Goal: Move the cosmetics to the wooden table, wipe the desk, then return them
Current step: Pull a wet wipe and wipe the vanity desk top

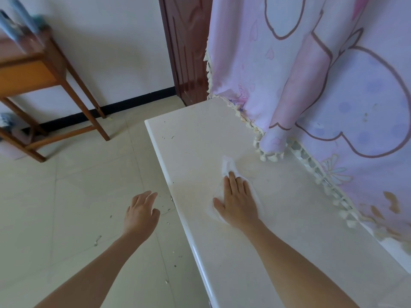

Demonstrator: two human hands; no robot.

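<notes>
No legible writing on the desk [200, 141], curtain [333, 85] or wooden table [26, 78]

cosmetics [15, 25] blurred | wooden table [33, 70] cut by left edge | wipe [228, 165] mostly under right hand [238, 201]

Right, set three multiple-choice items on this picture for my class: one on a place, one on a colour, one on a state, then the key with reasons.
1. Where is the cloth? A) on the floor B) on the desk, under the right hand C) draped over the curtain
2. The curtain is mainly: A) green B) pink C) black
3. The left hand is: A) open, holding nothing B) clenched in a fist C) flat on the desk

Key: 1 B, the right hand's straight fingers press it onto the desktop; 2 B, pink fabric with cartoon outlines; 3 A, it hovers over the floor, fingers loose.
</notes>
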